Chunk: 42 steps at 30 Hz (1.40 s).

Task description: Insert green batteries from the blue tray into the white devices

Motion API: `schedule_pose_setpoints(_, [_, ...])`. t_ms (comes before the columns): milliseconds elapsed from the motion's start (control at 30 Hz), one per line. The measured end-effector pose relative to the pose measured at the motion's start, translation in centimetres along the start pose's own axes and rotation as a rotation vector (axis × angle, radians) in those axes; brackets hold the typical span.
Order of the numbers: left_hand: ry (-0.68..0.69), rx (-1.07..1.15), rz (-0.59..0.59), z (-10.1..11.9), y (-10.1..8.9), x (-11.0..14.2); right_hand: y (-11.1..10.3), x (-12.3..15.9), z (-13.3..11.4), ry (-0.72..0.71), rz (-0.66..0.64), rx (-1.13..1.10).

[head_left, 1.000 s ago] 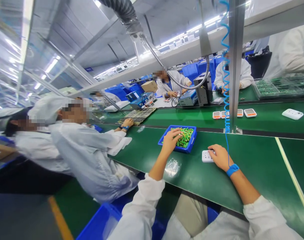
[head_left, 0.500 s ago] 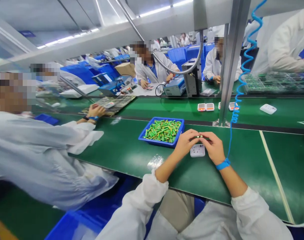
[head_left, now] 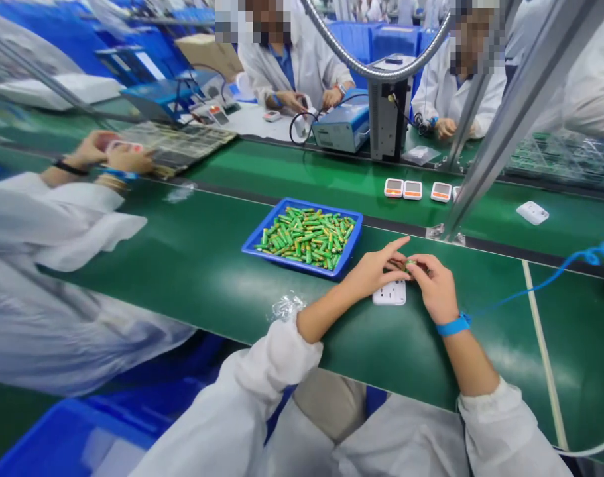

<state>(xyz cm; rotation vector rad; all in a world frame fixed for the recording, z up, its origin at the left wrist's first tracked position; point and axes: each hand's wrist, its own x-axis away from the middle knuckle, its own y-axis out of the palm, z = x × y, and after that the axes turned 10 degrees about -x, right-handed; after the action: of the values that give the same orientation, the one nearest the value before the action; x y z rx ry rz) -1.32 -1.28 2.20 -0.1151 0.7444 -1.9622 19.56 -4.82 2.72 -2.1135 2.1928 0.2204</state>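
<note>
My right hand (head_left: 437,286) has its thumb and fingers closed on a small green battery (head_left: 410,263). Close beside it, my left hand (head_left: 374,270) has its index finger stretched out and its thumb apart; its other fingers reach toward the battery, and I cannot tell whether they touch it. Under both hands a white plastic device (head_left: 390,295) lies on the green bench, its upper edge partly covered by them. Left of my left hand stands a blue tray (head_left: 292,263) full of green batteries (head_left: 309,235). A blue strap (head_left: 453,324) circles my right wrist.
Across the bench stand several white devices with screens (head_left: 412,191) and a white device lying flat (head_left: 533,212). A metal post (head_left: 485,159) rises behind my hands. Clear plastic film (head_left: 288,306) lies nearby. A co-worker's hands (head_left: 117,156) hold a device at left.
My hands have come slightly apart from their fingertip-to-fingertip pinch; the left fingers have spread, while the right keeps the battery. The view has tilted down, and the blue coiled cord has swung right.
</note>
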Motion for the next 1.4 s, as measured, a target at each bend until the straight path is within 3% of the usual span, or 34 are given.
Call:
schedule_pose_setpoints(100, [0.140, -0.099, -0.142, -0.6, -1.4, 0.5, -1.1, -0.2, -0.6, 0.101, -0.033, -0.025])
schedule_pose_setpoints(167, [0.206, -0.185, -0.209, -0.9, -1.6, 0.9, -1.6, 0.2, -1.2, 0.191, -0.126, 0.025])
schedule_pose_setpoints(300, [0.204, -0.246, -0.256, -0.9, -1.0, 1.5, -1.2, 1.8, -2.2, 0.276, -0.254, 0.222])
schedule_pose_setpoints(567, [0.181, -0.236, -0.295, -0.9, -0.4, 1.3, 1.2, 3.1, -2.0, 0.197, -0.144, 0.433])
schedule_pose_setpoints(733, [0.193, -0.245, -0.290, -1.2, -0.2, 1.2, 0.0, 3.0, -1.8, 0.133, -0.122, 0.421])
schedule_pose_setpoints(833, [0.198, -0.240, -0.288, -1.1, -0.2, 1.1, -1.7, 3.5, -2.0, 0.028, -0.207, 0.455])
schedule_pose_setpoints(933, [0.191, -0.241, -0.287, -1.1, -0.3, 1.1, -3.1, 4.3, -2.3, -0.100, -0.383, 0.538])
schedule_pose_setpoints(1067, [0.187, -0.251, -0.284, -0.9, -0.3, 1.1, -3.6, 5.1, -2.4, -0.215, -0.537, 0.589])
schedule_pose_setpoints(1267, [0.161, -0.317, -0.289, -0.5, 0.0, 1.2, -3.0, 5.4, -1.9, -0.238, -0.573, 0.648])
schedule_pose_setpoints(1400, [0.132, -0.323, -0.306, -0.5, 0.1, 1.2, -2.9, 5.3, -1.9, -0.167, -0.543, 0.619])
